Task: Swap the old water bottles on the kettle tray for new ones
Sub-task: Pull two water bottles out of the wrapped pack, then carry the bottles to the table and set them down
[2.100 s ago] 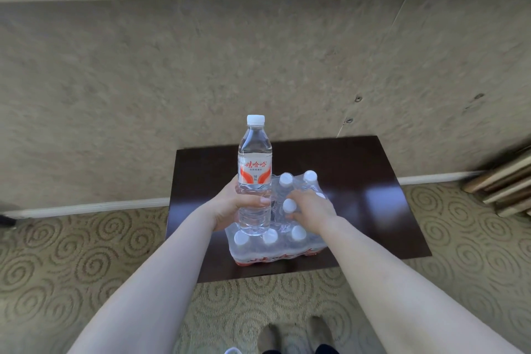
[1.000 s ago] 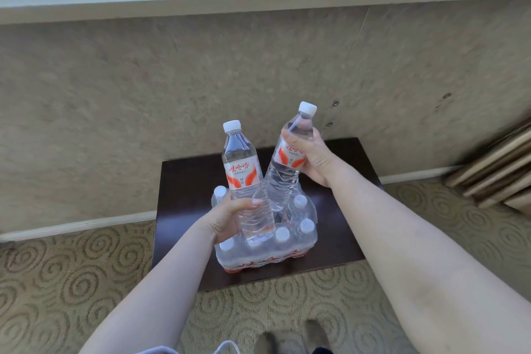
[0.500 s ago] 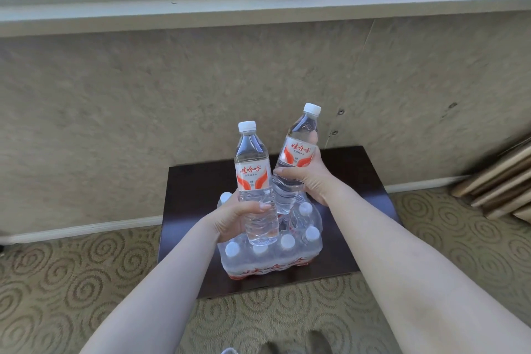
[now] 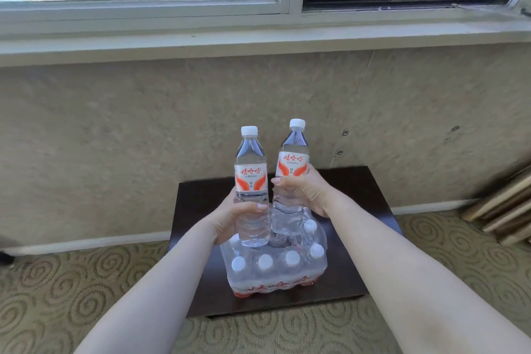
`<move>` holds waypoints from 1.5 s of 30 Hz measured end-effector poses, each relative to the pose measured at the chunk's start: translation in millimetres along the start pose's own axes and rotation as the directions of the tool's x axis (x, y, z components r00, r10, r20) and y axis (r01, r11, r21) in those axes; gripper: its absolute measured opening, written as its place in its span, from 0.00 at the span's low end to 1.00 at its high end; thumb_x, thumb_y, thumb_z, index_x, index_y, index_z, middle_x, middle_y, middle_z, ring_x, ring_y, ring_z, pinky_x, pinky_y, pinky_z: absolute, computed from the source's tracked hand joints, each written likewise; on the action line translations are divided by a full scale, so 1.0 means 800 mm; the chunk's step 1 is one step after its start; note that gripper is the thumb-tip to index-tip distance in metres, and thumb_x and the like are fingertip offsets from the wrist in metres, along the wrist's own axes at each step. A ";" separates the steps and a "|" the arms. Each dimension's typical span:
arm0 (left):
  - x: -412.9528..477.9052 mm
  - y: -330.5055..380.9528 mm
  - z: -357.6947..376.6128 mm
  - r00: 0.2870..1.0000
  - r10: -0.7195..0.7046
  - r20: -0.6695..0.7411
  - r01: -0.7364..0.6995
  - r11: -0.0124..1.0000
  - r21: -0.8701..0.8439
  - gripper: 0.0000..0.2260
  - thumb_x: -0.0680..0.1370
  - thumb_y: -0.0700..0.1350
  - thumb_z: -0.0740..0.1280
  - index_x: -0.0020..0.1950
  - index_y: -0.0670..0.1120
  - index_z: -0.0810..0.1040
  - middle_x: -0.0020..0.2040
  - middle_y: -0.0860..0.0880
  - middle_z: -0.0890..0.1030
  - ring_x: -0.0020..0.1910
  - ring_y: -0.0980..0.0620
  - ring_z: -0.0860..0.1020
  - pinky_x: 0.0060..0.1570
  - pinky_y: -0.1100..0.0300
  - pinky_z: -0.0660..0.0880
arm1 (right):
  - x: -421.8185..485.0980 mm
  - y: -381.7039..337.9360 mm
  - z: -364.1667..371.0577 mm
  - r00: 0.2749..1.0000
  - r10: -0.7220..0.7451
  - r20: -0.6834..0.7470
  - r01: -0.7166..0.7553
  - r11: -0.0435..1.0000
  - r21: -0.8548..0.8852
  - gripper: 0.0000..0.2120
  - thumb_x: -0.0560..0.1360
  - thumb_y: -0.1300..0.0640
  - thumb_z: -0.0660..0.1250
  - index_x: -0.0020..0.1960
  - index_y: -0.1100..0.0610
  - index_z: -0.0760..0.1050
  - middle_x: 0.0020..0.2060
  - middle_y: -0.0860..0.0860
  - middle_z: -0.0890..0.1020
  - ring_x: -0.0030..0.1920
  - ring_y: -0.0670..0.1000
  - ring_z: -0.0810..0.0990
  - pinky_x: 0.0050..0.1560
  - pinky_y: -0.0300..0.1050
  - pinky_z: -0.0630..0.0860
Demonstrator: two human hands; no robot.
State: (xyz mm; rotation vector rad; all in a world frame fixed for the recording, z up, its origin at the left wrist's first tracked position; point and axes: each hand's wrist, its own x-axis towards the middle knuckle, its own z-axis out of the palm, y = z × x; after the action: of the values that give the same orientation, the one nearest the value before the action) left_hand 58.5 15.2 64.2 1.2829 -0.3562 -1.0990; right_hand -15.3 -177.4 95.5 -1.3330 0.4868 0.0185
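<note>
Presently, left hand (image 4: pixel 230 217) is clamping around the left bottle (image 4: pixel 252 190), right hand (image 4: pixel 306 191) around the right bottle (image 4: pixel 290 178); both bottles are standing upright, side by side, above the shrink-wrapped pack (image 4: pixel 275 264). Pack is resting on the dark bench (image 4: pixel 370 210), at 6 o'clock from both hands.

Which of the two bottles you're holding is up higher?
The bottle in the right hand. That right-hand bottle has its white cap above the cap of the left-hand bottle, which the left hand grips lower down beside it.
</note>
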 end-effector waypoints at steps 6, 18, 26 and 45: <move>-0.026 0.033 0.003 0.997 0.078 -0.008 -0.078 0.996 0.039 0.28 0.68 0.42 0.76 0.67 0.51 0.74 0.64 0.41 0.80 0.63 0.40 0.79 0.60 0.41 0.77 | -0.008 -0.029 0.019 0.929 0.222 0.296 -0.238 0.971 0.017 0.27 0.71 0.57 0.69 0.70 0.60 0.72 0.63 0.63 0.79 0.61 0.63 0.79 0.64 0.62 0.74; -0.133 0.060 -0.003 0.921 0.207 -0.329 -0.248 0.965 -0.085 0.33 0.68 0.40 0.75 0.71 0.42 0.68 0.68 0.33 0.74 0.65 0.33 0.74 0.65 0.34 0.70 | 0.000 -0.050 0.092 0.688 0.226 0.690 -0.256 0.965 -0.061 0.38 0.70 0.42 0.73 0.72 0.62 0.69 0.71 0.64 0.71 0.72 0.65 0.68 0.74 0.64 0.62; -0.230 0.031 -0.006 0.802 0.203 -0.562 -0.293 0.953 -0.074 0.32 0.66 0.50 0.79 0.67 0.48 0.72 0.63 0.38 0.80 0.59 0.38 0.80 0.57 0.41 0.78 | -0.015 -0.018 0.188 0.614 0.201 0.763 -0.205 0.974 -0.092 0.24 0.72 0.62 0.72 0.66 0.63 0.73 0.58 0.65 0.81 0.57 0.64 0.82 0.59 0.61 0.78; -0.572 -0.088 -0.270 0.471 0.133 -0.872 -0.471 0.874 -0.121 0.28 0.72 0.41 0.67 0.73 0.46 0.68 0.69 0.34 0.73 0.67 0.34 0.73 0.69 0.35 0.66 | -0.046 0.132 0.663 0.337 0.440 0.832 -0.136 0.897 -0.420 0.29 0.68 0.64 0.70 0.69 0.63 0.70 0.64 0.66 0.77 0.64 0.68 0.77 0.66 0.69 0.70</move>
State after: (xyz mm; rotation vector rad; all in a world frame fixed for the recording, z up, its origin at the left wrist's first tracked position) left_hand -32.3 517.5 91.1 1.2086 0.3528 -0.0956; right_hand 95.5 353.4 90.9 -1.2605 -0.2889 1.1567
